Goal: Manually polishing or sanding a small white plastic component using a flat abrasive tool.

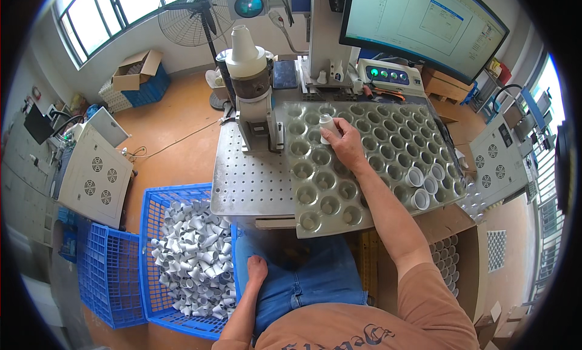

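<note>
My right hand (346, 145) grips a white tapered plastic sleeve (328, 127), thumb and fingers around its side. The sleeve stands upright, narrow end up, over the far left part of a translucent plastic tray (301, 232) with rows of round wells. Several similar white pieces (421, 199) sit in the tray's right part, their round openings facing up. My left hand (257, 268) rests closed on my thigh, beside a blue crate (145, 253) heaped with loose white sleeves (197, 253). Another white sleeve (243, 45) stands on top of a cylindrical fixture (250, 86), left of the tray.
A perforated metal plate (248, 186) lies left of the tray. Behind stand a machine column (324, 34), a control box with lit buttons (391, 77) and a monitor (424, 22). A cardboard box (479, 271) of white pieces is at lower right. A fan (191, 22) stands far left.
</note>
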`<action>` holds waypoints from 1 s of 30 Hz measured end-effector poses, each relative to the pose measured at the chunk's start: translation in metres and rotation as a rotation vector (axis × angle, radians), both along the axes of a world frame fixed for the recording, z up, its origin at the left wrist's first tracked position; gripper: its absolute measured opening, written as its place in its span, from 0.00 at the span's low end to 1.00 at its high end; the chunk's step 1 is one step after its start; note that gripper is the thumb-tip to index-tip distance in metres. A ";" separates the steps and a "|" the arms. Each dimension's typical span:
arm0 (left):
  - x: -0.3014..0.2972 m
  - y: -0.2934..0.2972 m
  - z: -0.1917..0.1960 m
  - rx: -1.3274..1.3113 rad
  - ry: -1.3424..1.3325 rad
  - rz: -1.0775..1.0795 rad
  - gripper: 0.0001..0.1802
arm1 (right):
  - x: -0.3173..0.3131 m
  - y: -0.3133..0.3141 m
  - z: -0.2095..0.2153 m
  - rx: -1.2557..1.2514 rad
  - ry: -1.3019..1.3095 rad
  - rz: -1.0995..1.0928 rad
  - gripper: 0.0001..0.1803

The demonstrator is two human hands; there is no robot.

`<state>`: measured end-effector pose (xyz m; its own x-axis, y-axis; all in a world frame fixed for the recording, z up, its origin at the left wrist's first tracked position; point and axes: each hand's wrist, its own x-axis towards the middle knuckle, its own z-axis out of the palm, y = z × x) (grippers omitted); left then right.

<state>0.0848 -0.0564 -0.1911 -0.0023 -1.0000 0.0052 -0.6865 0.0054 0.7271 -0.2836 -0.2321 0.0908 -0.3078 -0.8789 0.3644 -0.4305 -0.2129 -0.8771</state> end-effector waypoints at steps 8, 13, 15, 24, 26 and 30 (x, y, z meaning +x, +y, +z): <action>-0.014 0.009 0.094 -0.028 0.296 -0.057 0.10 | 0.000 0.000 0.000 -0.046 0.043 0.027 0.19; -0.029 -0.054 0.247 -0.548 0.449 -0.060 0.12 | 0.001 0.001 0.002 0.000 0.028 0.003 0.20; -0.032 -0.099 0.306 -0.730 0.362 0.001 0.12 | 0.002 0.002 0.002 0.002 0.009 0.007 0.20; -0.046 -0.333 0.469 -0.930 0.460 0.038 0.19 | 0.001 0.002 0.003 0.001 -0.011 -0.003 0.20; -0.067 -0.362 0.481 -0.803 0.486 0.120 0.18 | 0.001 0.001 0.003 -0.045 0.007 0.026 0.19; -0.126 -0.374 0.494 -0.530 0.748 0.045 0.15 | 0.003 0.004 0.005 -0.031 -0.003 -0.025 0.19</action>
<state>-0.0407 -0.4299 0.3028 0.2249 -0.8653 0.4480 -0.0454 0.4500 0.8919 -0.2802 -0.2277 0.0956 -0.3310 -0.8590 0.3906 -0.4330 -0.2295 -0.8717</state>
